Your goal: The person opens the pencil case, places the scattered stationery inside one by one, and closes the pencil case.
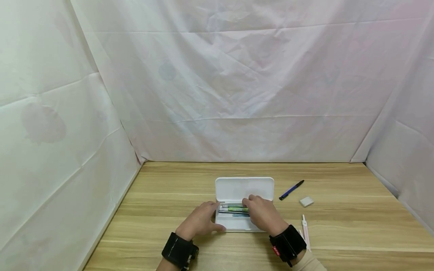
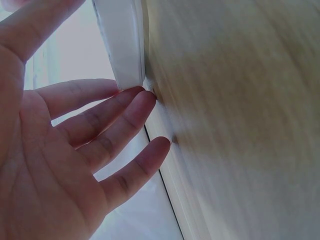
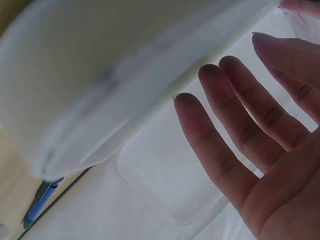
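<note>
An open white pencil case (image 1: 237, 226) lies on the table with its lid (image 1: 244, 189) raised at the back. Its left end is held by my left hand (image 1: 200, 221), thumb at the front corner and fingertips at the rear; the left wrist view shows those fingers (image 2: 117, 120) against the case's corner. Over the right part of the tray is my right hand (image 1: 265, 213), its fingertips near a green-labelled pen-like item (image 1: 234, 209) and a dark slim pen (image 1: 228, 212). In the right wrist view the fingers (image 3: 210, 145) look extended, with nothing visible between them.
Right of the case lie a blue and black pen (image 1: 291, 190) and a white eraser (image 1: 306, 202). A pale pink and white compass-like tool (image 1: 305, 227) is partly hidden by the right wrist. White cloth (image 1: 251, 94) hangs behind the wooden table (image 1: 162, 184) and at both sides.
</note>
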Available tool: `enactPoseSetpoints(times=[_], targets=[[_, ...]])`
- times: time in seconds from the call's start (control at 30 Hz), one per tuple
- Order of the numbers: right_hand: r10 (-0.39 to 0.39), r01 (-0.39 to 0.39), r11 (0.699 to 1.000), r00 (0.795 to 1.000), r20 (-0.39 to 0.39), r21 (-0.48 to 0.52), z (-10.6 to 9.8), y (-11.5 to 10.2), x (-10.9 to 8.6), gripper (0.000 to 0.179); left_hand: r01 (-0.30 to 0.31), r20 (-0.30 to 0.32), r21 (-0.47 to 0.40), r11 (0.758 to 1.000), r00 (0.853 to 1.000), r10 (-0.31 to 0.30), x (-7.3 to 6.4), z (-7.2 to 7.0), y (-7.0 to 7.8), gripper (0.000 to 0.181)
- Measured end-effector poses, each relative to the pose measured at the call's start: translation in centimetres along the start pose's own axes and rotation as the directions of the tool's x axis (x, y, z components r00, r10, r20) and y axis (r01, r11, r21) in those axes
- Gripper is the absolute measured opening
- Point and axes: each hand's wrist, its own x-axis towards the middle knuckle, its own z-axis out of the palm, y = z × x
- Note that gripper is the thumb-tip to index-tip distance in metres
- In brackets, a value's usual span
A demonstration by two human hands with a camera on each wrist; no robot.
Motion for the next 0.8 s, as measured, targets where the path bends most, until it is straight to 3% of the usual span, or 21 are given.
enactPoseSetpoints(times=[0.8], targets=[[-0.011, 0.011, 1.000, 1.000, -0.019, 0.005, -0.73, 0.24, 0.03, 0.012, 0.015, 0.008, -0.025, 1.000, 1.000, -0.015, 0.12, 0.01, -0.04, 0.086]])
